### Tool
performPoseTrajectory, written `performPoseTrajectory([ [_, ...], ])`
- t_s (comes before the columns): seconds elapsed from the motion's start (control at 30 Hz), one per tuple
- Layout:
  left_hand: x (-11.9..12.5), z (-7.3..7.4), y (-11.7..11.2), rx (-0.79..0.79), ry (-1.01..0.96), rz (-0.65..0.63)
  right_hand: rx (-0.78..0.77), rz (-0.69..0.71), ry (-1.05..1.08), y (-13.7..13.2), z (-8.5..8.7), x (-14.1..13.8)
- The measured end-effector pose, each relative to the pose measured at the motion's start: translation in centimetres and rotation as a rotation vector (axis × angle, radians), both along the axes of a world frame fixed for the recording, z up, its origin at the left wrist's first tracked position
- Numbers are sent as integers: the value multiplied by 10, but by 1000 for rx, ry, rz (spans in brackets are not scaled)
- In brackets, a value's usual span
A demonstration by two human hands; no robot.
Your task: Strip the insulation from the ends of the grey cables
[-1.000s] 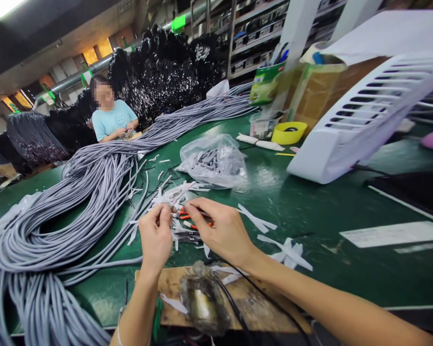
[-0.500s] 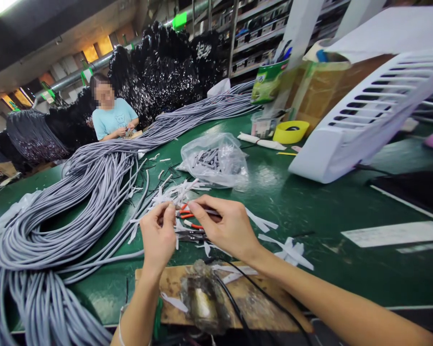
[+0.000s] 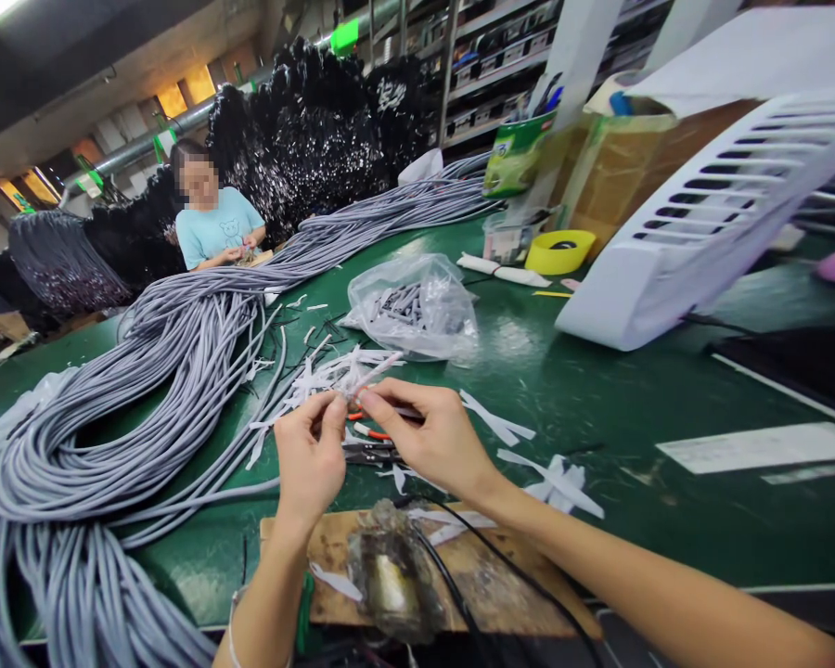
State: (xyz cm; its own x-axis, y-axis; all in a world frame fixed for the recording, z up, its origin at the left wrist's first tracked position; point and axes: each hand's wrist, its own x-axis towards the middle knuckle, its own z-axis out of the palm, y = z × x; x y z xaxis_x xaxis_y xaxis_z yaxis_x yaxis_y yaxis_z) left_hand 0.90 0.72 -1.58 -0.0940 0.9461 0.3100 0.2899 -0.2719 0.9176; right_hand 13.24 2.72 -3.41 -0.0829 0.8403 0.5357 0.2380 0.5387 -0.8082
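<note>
My left hand (image 3: pixel 312 450) is closed in a pinch, thumb against forefinger. My right hand (image 3: pixel 432 429) pinches too, its fingertips almost meeting the left ones. What lies between the fingertips is too small and covered to make out. A dark, slim thing shows under the curled fingers of my right hand; its kind is unclear. Just below the fingertips lie orange-handled pliers or cutters (image 3: pixel 372 453), partly hidden by my right hand. White paper-like strips (image 3: pixel 320 371) are heaped behind my hands. One grey cable (image 3: pixel 223 494) runs up to my left wrist and passes out of sight behind it.
Grey cable bundles (image 3: pixel 173 371) cover the table's left side. A clear bag of small grey parts (image 3: pixel 417 306) lies beyond my hands. A white slotted device (image 3: pixel 702 213) stands right. Close to me is a wooden board (image 3: pixel 494 575) with black cords. A co-worker (image 3: pixel 219 223) sits across.
My hands have drawn closer, the left shifting slightly right, so their fingertips nearly touch. The orange part between them is now more covered.
</note>
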Motion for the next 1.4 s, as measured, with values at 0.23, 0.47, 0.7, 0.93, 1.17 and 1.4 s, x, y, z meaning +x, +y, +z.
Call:
performPoseTrajectory([
  [0.23,2,-1,1,4,-25,16,301,-56,-47,-6,0,1],
  [0.47,1,-4,2,32,-62,158,663,-83,-133,-9,-1,3],
  [0.7,1,-1,1,-41,-295,70,592,-38,-77,-6,-1,-1],
  [0.93,-7,7,2,-225,-544,-175,519,-35,-90,-3,-1,-3],
  [1.17,-7,4,1,-218,-475,-154,325,1,-59,4,-2,2],
  [1.4,-6,6,1,-222,-439,-170,145,90,64,4,-2,3],
])
